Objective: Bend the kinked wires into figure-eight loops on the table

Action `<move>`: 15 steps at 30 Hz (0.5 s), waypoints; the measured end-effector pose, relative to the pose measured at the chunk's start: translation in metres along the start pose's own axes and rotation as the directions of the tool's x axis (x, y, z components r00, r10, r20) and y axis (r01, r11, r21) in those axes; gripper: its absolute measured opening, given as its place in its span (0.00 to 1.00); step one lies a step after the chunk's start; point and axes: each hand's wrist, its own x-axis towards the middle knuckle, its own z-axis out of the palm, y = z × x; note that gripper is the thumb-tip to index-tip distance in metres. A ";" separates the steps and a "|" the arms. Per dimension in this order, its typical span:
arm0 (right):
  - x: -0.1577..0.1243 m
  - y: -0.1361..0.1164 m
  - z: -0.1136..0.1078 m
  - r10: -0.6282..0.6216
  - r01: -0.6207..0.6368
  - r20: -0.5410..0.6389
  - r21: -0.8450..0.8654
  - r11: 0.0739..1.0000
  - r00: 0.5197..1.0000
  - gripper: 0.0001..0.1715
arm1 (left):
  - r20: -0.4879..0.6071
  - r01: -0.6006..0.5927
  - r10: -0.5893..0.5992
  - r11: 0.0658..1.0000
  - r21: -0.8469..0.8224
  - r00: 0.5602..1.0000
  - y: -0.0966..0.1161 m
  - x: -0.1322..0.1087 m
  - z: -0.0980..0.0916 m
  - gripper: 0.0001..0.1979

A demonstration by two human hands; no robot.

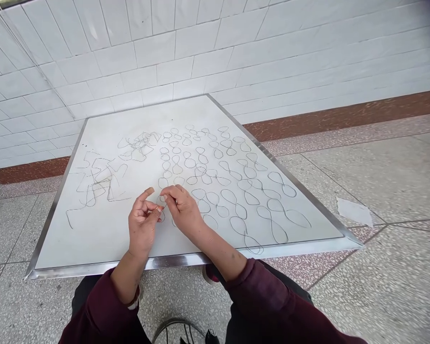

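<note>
Above the front half of the white table, my left hand (142, 225) pinches a thin dark wire (163, 216) between thumb and forefinger, its other fingers partly spread. Close beside it, my right hand (182, 209) has thumb and fingertips pressed together on the same wire. Part of a small loop shows between the hands; the rest is hidden behind fingers. Many wires bent into figure-eights (238, 210) lie in loose rows to the right and beyond my hands. On the left are loose bent wires (99, 184), with a tangled heap of wire (140, 145) farther back.
The white table (64, 248) has a metal edge and stands near a tiled wall (200, 52). A white scrap (354, 212) lies on the speckled floor at right. A round stool-like frame (177, 325) shows below, between my legs.
</note>
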 end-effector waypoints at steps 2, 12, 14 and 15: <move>0.001 0.000 0.001 0.026 -0.026 0.007 0.040 0.999 1.000 0.11 | -0.028 0.019 -0.020 0.999 -0.045 0.999 -0.001 0.001 0.001 0.26; 0.000 -0.005 -0.002 0.182 -0.223 0.253 0.143 0.964 0.950 0.11 | -0.193 0.092 -0.165 0.936 -0.341 0.967 0.002 0.013 -0.011 0.28; -0.002 -0.006 0.001 0.183 -0.222 0.233 0.150 0.963 0.955 0.09 | -0.205 0.102 -0.187 0.926 -0.364 0.961 0.001 0.014 -0.011 0.28; -0.002 -0.006 0.002 0.187 -0.226 0.229 0.161 0.961 0.955 0.08 | -0.208 0.106 -0.193 0.924 -0.366 0.959 0.000 0.014 -0.011 0.28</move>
